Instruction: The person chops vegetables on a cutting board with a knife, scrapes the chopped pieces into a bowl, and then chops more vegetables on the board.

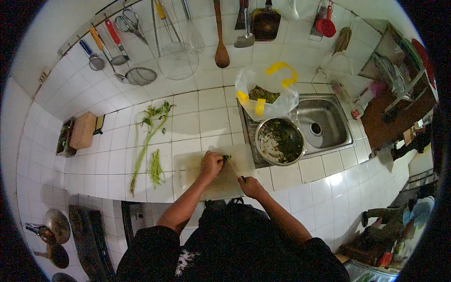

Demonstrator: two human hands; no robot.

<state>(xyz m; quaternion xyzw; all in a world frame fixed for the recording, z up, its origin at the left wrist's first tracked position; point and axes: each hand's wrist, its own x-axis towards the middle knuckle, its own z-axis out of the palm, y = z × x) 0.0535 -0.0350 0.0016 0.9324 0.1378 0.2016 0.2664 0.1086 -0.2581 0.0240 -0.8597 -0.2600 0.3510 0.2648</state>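
Note:
A pale cutting board [188,162] lies on the white tiled counter in front of me. My left hand [212,164] is closed over a small bunch of dark green leaves [227,157] on the board. In my right hand [252,187] is the dark handle of a knife [233,168], its blade pointing up and left to the leaves. To the right of the board stands a metal bowl [281,141] with chopped greens in it. Long green stalks [149,139] and a small pile of cut stems [156,170] lie on the counter at the left.
Behind the bowl is a clear plastic bag [268,89] with yellow handles and greens inside. A steel sink [324,120] is at the right. Utensils, among them a wooden spoon [221,54], hang on the wall. A brown box [83,130] stands at the far left.

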